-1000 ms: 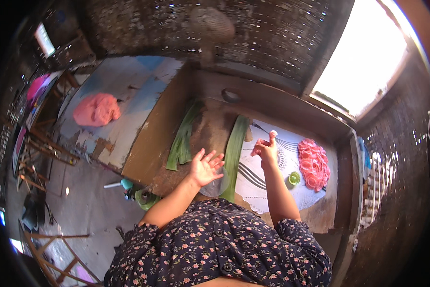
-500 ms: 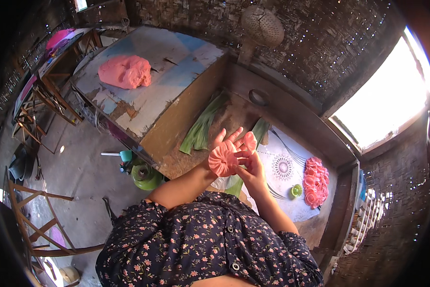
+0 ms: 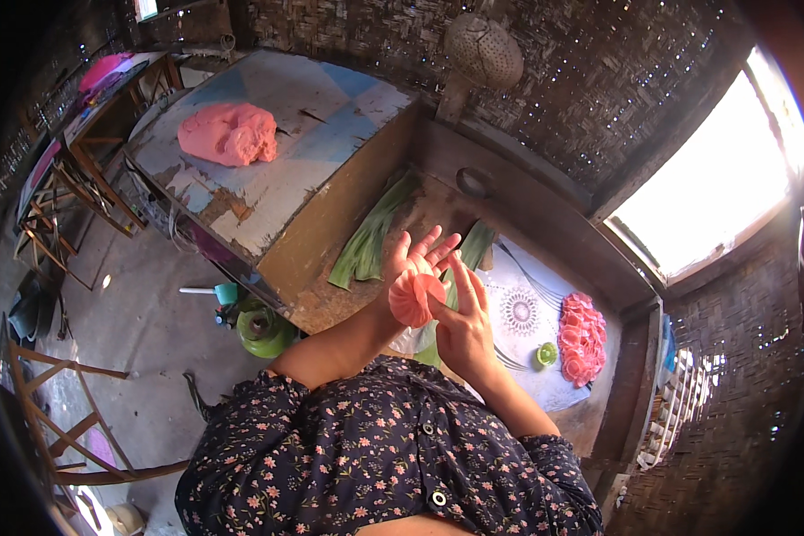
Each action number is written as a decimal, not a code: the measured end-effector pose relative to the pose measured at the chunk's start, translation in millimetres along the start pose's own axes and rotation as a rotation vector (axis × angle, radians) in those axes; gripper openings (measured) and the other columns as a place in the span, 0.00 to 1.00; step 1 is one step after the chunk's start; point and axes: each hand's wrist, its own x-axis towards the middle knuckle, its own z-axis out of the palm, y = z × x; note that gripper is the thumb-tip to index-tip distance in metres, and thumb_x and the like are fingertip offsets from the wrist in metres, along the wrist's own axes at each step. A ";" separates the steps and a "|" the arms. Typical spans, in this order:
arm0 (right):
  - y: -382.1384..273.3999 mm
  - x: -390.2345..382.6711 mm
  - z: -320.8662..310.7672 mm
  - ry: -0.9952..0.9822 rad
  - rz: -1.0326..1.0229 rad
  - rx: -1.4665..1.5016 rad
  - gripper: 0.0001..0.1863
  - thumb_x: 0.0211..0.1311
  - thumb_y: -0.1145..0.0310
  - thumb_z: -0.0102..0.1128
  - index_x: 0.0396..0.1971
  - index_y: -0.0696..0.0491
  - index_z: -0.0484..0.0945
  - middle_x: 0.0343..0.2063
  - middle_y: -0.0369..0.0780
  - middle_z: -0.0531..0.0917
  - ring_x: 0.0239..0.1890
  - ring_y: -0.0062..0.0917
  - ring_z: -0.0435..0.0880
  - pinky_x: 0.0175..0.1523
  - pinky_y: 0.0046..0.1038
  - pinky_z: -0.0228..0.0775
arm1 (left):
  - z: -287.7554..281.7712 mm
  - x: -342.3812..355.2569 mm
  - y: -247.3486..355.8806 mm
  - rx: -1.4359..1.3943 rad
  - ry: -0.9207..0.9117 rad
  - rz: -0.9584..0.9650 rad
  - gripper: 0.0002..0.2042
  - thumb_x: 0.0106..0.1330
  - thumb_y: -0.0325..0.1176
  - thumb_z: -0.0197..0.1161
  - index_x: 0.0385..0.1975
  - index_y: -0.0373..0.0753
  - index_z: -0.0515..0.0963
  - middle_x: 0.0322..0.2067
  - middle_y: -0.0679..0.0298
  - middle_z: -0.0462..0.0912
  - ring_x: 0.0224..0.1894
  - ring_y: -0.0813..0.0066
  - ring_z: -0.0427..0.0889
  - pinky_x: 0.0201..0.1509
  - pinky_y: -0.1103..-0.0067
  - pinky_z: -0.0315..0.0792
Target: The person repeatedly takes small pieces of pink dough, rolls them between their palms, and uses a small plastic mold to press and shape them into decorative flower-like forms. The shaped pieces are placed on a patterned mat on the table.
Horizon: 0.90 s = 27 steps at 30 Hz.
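A pleated round of overlapping thin pink discs (image 3: 408, 302) rests on the palm of my left hand (image 3: 417, 254). The fingers of that hand are stretched out and spread, and it bears the round on its palm. One smooth pink disc (image 3: 433, 286) stands at the round's right side. Close beside it is my right hand (image 3: 466, 329), its fingers extended upward and apart. The right thumb is at the smooth disc's lower edge; whether it presses on it is hard to see.
To the right, a pile of pink discs (image 3: 582, 339) and a small green round container (image 3: 546, 355) lie on a white patterned sheet (image 3: 520, 335). A pink dough lump (image 3: 229, 134) sits on the worn tabletop (image 3: 321, 134). Green leaves (image 3: 370, 234) lie ahead.
The smooth disc has moved from my right fingers, up and to the right, down and left against the pleated round. My right fingers have straightened.
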 end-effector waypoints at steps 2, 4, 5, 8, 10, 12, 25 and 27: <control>-2.3 -1.8 0.7 -0.036 -0.005 -0.054 0.25 0.40 0.80 0.54 0.43 0.45 0.79 0.61 0.48 0.59 0.61 0.47 0.58 0.60 0.42 0.57 | 1.1 0.9 -1.4 0.002 0.024 0.030 0.32 0.65 0.60 0.32 0.65 0.47 0.47 0.63 0.62 0.55 0.64 0.65 0.51 0.67 0.61 0.43; -7.2 -5.7 2.2 -0.073 0.003 -0.126 0.24 0.40 0.78 0.55 0.43 0.46 0.79 0.62 0.44 0.60 0.63 0.45 0.55 0.62 0.42 0.54 | 2.4 1.7 -3.7 0.003 0.061 0.067 0.33 0.64 0.61 0.33 0.65 0.49 0.47 0.62 0.62 0.57 0.64 0.65 0.51 0.66 0.62 0.42; -10.2 -7.7 3.3 -0.102 -0.041 -0.196 0.24 0.40 0.78 0.55 0.43 0.47 0.79 0.62 0.42 0.59 0.64 0.44 0.54 0.62 0.43 0.53 | 3.0 1.9 -5.0 0.003 0.085 0.088 0.33 0.64 0.61 0.34 0.65 0.49 0.47 0.62 0.62 0.57 0.64 0.64 0.50 0.67 0.62 0.42; -17.6 -9.8 5.7 -0.161 -0.160 -0.337 0.22 0.41 0.79 0.54 0.42 0.53 0.78 0.64 0.36 0.57 0.66 0.42 0.50 0.64 0.44 0.48 | 3.4 1.5 -8.3 0.029 0.170 0.136 0.33 0.64 0.60 0.36 0.65 0.49 0.47 0.63 0.61 0.55 0.65 0.63 0.49 0.67 0.64 0.42; -15.3 -5.2 3.1 -0.185 -0.062 -0.157 0.24 0.40 0.82 0.52 0.42 0.54 0.78 0.64 0.38 0.56 0.66 0.43 0.49 0.64 0.45 0.48 | 1.4 1.5 -8.0 0.145 0.009 0.260 0.34 0.64 0.60 0.37 0.66 0.50 0.43 0.65 0.61 0.48 0.66 0.63 0.47 0.67 0.63 0.42; -7.0 3.0 -2.8 -0.238 0.061 0.137 0.29 0.35 0.87 0.47 0.43 0.53 0.78 0.65 0.45 0.53 0.67 0.45 0.46 0.66 0.45 0.46 | -2.4 2.4 -5.4 0.090 -0.273 0.217 0.36 0.64 0.60 0.38 0.66 0.51 0.35 0.67 0.63 0.39 0.67 0.63 0.45 0.66 0.57 0.42; -7.3 -11.0 4.8 -0.199 -0.021 -0.189 0.25 0.42 0.78 0.52 0.46 0.48 0.76 0.66 0.42 0.50 0.67 0.50 0.41 0.66 0.54 0.34 | -1.9 4.4 -4.9 0.070 -0.066 0.288 0.36 0.62 0.59 0.43 0.66 0.52 0.40 0.66 0.64 0.41 0.66 0.66 0.47 0.68 0.58 0.41; 4.0 -5.0 1.3 -0.265 0.068 0.030 0.27 0.40 0.83 0.49 0.45 0.50 0.77 0.66 0.44 0.48 0.67 0.51 0.42 0.67 0.50 0.37 | 4.1 2.7 -2.6 0.175 -0.052 0.348 0.33 0.63 0.59 0.38 0.66 0.51 0.44 0.66 0.64 0.43 0.66 0.67 0.47 0.67 0.58 0.37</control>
